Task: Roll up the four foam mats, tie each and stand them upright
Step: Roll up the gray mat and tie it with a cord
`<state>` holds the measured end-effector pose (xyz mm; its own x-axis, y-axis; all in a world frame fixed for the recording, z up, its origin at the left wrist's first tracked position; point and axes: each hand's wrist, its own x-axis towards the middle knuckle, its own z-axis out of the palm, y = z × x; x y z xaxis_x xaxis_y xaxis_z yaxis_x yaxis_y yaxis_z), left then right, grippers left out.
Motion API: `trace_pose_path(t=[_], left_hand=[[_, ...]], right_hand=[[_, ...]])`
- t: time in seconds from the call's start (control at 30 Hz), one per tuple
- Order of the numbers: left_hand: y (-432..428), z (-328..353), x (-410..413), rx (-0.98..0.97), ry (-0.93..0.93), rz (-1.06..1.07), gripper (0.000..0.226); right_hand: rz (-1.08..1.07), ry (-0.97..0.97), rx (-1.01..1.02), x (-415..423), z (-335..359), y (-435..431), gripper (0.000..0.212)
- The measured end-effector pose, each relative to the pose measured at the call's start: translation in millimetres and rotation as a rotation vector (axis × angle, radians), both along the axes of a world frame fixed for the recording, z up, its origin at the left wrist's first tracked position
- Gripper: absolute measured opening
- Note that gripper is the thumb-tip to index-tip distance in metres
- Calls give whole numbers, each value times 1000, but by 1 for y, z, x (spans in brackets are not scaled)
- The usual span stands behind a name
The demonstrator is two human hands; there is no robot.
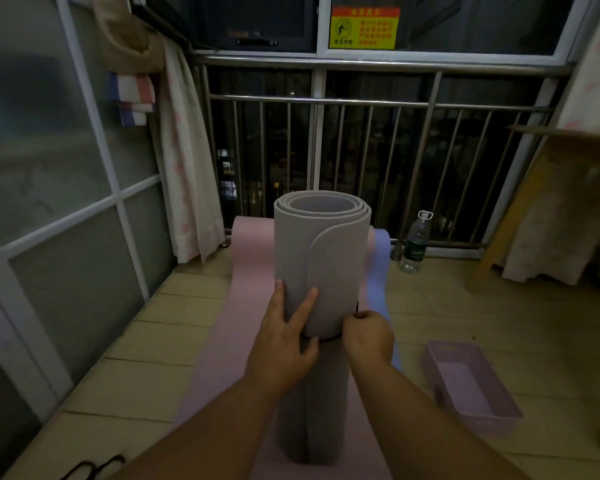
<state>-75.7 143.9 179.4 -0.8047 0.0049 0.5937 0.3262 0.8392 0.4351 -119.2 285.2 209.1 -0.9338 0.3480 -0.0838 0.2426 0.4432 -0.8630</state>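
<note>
At the very bottom left, dark loops of cord (94,467) are lying on the tiled floor (125,386), and just past them both forearms are reaching forward over a pink mat (243,289) that is lying flat. A grey rolled mat (321,271) is standing upright on that pink mat, its loose outer flap curving down the front. The left hand (284,344) is pressing against the roll's left side with fingers spread, the index finger lying along the flap edge and the thumb resting on a thin black band (323,338) that is circling the roll. The right hand (368,336) is curling closed at the roll's right side, pinching that band. To the right, an empty lilac box (471,382) is sitting on the tiles, well apart from the roll. A blue mat (378,268) is peeking out flat from behind the roll, lying beside the pink one. Farther back on the right a clear water bottle (414,242) is standing near the metal railing (378,105), which is closing off the far side. A pale curtain (187,174) is hanging at the left, and a wooden table leg (510,216) is slanting down on the right
</note>
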Motion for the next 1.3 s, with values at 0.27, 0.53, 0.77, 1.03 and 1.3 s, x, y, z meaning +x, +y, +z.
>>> trace_pose_path(t=[0.27, 0.53, 0.77, 1.03, 1.3], left_hand=[[1, 1, 2, 16, -44, 13, 93], [4, 12, 1, 162, -47, 92, 99], [4, 19, -7, 386, -161, 166, 106], [-2, 20, -15, 613, -274, 115, 115], [-22, 33, -50, 671, -257, 84, 111]], right_hand=[[65, 142, -176, 11, 10, -4, 59], [101, 193, -196, 13, 4, -1, 52], [111, 213, -196, 8, -3, -4, 54], [339, 130, -237, 12, 1, -5, 83], [417, 255, -302, -8, -1, -10, 91]])
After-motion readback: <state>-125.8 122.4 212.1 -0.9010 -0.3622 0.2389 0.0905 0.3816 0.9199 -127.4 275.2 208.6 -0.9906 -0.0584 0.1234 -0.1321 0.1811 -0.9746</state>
